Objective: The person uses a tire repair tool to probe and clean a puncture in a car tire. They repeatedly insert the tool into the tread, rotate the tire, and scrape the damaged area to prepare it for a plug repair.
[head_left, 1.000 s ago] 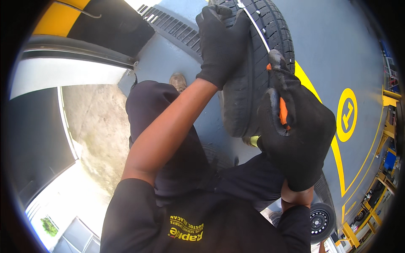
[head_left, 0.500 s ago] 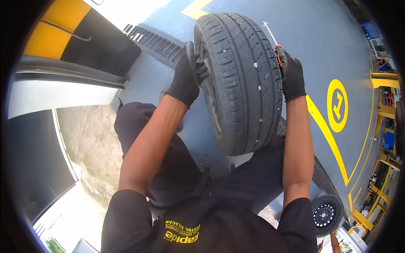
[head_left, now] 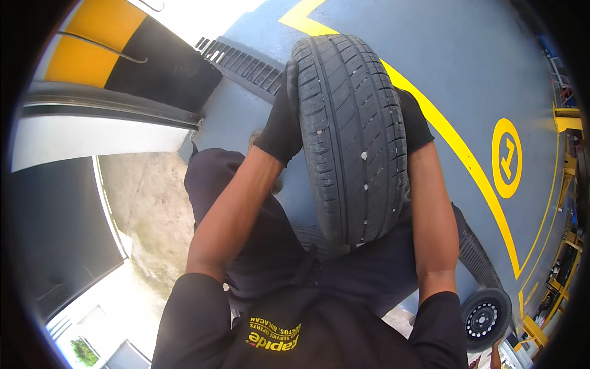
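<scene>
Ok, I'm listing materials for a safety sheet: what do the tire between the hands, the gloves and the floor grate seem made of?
Tire: rubber, dull black, going by its grooved tread.
Gloves: probably knitted fabric, matte black, by their snug, soft fit; any coating is hard to tell.
Grate: perhaps metal, dark, with regular slots, though plastic is possible.

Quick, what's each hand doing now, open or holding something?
Left hand: against the left side of the tire; open or closed can't be told.
Right hand: at its right side, fingers hidden; open or closed can't be told.
</scene>
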Action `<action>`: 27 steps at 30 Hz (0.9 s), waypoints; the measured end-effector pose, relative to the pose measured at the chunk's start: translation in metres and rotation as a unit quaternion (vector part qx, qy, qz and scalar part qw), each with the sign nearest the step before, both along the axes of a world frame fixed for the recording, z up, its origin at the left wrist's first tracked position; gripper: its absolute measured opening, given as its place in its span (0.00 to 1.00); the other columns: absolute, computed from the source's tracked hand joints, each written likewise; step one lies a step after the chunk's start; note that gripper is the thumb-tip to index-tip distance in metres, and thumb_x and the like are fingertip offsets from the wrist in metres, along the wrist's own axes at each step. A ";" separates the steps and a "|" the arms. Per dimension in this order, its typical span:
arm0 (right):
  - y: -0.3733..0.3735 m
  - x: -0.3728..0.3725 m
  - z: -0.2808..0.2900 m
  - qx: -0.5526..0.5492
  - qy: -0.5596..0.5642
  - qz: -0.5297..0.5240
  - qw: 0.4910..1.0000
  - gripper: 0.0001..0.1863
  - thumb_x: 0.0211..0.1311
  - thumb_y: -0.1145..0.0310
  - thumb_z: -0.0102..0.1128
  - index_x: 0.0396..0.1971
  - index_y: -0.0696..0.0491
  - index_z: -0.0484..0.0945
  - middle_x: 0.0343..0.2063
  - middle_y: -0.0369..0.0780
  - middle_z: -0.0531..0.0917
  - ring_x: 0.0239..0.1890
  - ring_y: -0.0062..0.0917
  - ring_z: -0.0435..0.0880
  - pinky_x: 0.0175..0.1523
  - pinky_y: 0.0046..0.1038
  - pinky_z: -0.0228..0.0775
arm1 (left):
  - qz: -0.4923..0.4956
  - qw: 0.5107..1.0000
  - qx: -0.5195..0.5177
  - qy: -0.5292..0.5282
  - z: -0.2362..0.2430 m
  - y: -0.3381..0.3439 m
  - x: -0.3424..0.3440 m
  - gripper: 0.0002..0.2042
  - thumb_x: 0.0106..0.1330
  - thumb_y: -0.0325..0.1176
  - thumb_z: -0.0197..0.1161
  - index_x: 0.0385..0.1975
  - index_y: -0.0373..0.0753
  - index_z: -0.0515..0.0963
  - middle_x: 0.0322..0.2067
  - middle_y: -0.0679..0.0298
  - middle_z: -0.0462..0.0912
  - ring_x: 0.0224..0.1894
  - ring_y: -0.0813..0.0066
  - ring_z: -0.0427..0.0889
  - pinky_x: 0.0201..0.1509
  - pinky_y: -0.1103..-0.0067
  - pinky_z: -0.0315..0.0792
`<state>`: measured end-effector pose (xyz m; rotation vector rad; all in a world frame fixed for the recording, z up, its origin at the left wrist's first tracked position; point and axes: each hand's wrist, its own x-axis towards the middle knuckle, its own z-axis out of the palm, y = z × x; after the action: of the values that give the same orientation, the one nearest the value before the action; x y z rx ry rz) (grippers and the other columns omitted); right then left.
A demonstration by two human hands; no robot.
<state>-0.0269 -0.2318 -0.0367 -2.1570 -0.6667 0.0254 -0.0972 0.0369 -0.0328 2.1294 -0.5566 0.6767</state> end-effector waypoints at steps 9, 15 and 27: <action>0.026 0.003 0.029 -0.024 -0.113 -0.043 0.992 0.13 0.70 0.62 0.57 0.40 0.57 0.83 0.34 0.53 0.85 0.39 0.53 0.84 0.47 0.44 0.78 | -0.008 0.997 -0.042 0.061 0.027 0.009 -0.008 0.37 0.63 0.25 0.71 0.70 0.27 0.58 0.62 0.42 0.71 0.67 0.47 0.71 0.73 0.62 0.64; 0.026 0.001 0.056 0.028 -0.063 -0.072 0.995 0.14 0.75 0.64 0.56 0.46 0.58 0.84 0.37 0.47 0.88 0.38 0.38 0.87 0.46 0.33 0.78 | 0.044 0.991 -0.099 0.085 0.036 -0.001 -0.012 0.28 0.68 0.29 0.65 0.66 0.32 0.64 0.59 0.44 0.73 0.62 0.47 0.75 0.69 0.63 0.68; 0.016 0.044 0.065 0.015 -0.100 -0.184 0.978 0.16 0.72 0.68 0.49 0.45 0.64 0.81 0.25 0.54 0.82 0.28 0.39 0.82 0.40 0.37 0.74 | 0.098 0.886 -0.343 0.296 0.053 -0.044 0.035 0.31 0.77 0.53 0.54 0.61 0.27 0.71 0.53 0.48 0.79 0.52 0.64 0.82 0.57 0.68 0.76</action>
<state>0.0170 -0.2153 0.0288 -2.2408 -0.3653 -0.4002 -0.0625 -0.0076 0.0203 1.5880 0.2222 0.2303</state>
